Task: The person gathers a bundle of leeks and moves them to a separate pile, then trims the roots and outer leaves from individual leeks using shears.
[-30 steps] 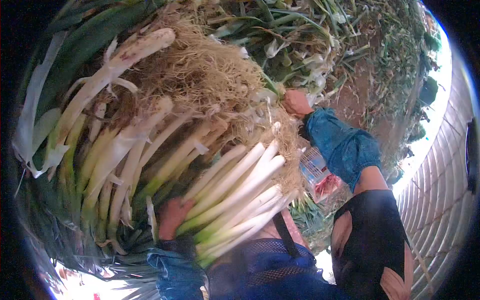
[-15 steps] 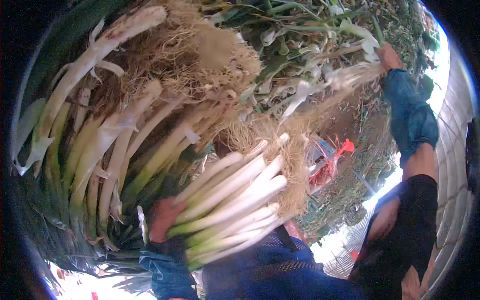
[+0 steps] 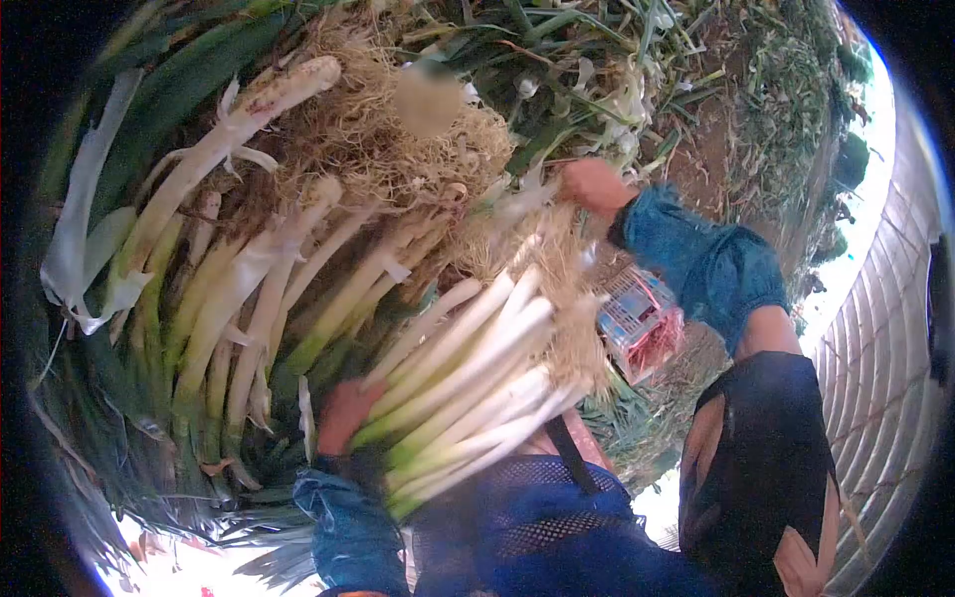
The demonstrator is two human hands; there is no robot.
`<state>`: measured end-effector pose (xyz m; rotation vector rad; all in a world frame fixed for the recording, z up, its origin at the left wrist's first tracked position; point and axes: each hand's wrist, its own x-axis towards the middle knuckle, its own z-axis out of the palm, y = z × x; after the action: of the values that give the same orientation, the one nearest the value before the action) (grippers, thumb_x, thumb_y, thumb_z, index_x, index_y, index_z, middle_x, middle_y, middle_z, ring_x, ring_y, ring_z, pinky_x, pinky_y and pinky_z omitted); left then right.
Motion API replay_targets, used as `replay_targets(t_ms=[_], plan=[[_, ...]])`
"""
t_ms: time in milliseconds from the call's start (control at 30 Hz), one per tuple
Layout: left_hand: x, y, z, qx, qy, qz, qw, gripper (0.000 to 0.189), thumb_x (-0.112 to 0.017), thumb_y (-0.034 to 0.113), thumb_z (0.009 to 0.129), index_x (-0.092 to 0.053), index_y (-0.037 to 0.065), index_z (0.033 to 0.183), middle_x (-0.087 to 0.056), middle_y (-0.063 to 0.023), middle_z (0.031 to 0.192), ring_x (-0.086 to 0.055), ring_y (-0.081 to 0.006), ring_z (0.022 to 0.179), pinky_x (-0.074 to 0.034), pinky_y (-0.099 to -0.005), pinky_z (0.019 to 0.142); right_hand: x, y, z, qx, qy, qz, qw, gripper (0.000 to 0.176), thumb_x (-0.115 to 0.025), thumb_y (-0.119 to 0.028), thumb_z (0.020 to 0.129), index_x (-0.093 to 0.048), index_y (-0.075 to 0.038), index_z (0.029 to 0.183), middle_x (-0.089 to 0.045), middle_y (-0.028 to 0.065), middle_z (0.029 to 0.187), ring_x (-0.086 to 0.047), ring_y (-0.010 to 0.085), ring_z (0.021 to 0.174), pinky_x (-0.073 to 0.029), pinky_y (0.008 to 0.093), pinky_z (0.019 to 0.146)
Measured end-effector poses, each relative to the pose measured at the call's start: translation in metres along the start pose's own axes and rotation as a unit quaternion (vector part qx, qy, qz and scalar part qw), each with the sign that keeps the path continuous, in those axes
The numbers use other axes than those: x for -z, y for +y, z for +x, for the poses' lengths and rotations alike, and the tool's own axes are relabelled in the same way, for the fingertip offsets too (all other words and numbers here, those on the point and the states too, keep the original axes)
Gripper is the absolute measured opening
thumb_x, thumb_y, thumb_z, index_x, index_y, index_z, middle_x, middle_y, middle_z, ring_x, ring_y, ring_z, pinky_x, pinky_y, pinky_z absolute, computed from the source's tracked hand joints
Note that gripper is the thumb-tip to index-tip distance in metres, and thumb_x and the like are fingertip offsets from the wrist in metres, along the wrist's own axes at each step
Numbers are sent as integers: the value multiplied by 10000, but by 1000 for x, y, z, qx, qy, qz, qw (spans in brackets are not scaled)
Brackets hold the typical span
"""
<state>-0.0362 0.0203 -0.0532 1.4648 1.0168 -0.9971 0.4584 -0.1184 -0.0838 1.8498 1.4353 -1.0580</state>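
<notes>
My left hand [image 3: 345,416] is wrapped round the green ends of a bunch of long green onions [image 3: 477,363]. Their white stems slant up to the right and end in a tangle of pale roots [image 3: 577,333]. Above those roots is my right hand [image 3: 597,187], fingers curled and slightly blurred; a whitish papery strip [image 3: 527,199] shows beside its fingertips. I cannot make out whether the strip is in its grip. Both forearms wear teal sleeves.
A big pile of unpeeled green onions [image 3: 249,269] with dry roots [image 3: 388,129] lies on the left. Peeled skins and leaves [image 3: 617,99] litter the ground beyond. A blue and white basket with red ties [image 3: 637,313] stands right of the bunch.
My right hand has come back from the far upper right to just above the bunch's roots. The pale strands stretched beside it are no longer seen. My left hand keeps its hold.
</notes>
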Motion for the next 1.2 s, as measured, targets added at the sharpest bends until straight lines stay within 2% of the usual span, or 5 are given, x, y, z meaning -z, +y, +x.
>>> replay_targets(t_ms=[133, 300, 433, 633, 1200], plan=[[-3, -18, 21, 63, -77, 89, 991, 587, -578, 524, 763, -643, -38, 919, -618, -274, 887, -606, -390, 873, -462, -443, 744, 71, 168, -56, -310, 33, -77, 947, 142, -561, -167, 812, -635, -80, 896, -603, 179, 829, -612, 347, 736, -504, 465, 674], [13, -3, 10, -2, -41, -9, 999, 553, -573, 505, 775, -647, -25, 915, -607, -274, 920, -595, -392, 894, -453, -448, 758, 47, 173, -108, -138, -16, -129, 982, 274, -499, -179, 861, -593, -136, 1116, -529, 158, 980, -568, 306, 785, -484, 437, 702], [20, 6, 3, -50, -9, 27, 998, 506, -558, 469, 804, -647, -12, 933, -611, -259, 915, -588, -395, 889, -451, -442, 768, 45, -21, -114, -147, -113, 589, 787, 414, -556, -372, 800, -611, -41, 1042, -592, 141, 931, -555, 249, 791, -462, 361, 708], [18, 2, 1, -88, -23, -26, 995, 458, -552, 426, 827, -642, 0, 970, -605, -260, 882, -578, -397, 880, -455, -426, 748, -39, 76, -68, -156, 242, 25, 957, 173, -565, -167, 759, -631, -40, 858, -591, 155, 777, -588, 321, 717, -488, 416, 628], [0, -49, 32, -145, 15, 22, 989, 536, -529, 485, 822, -635, -15, 981, -611, -263, 934, -587, -390, 914, -445, -436, 788, 28, 55, -119, -169, 265, 74, 946, 229, -537, -240, 786, -616, -26, 809, -613, 180, 810, -607, 338, 771, -482, 425, 671]])
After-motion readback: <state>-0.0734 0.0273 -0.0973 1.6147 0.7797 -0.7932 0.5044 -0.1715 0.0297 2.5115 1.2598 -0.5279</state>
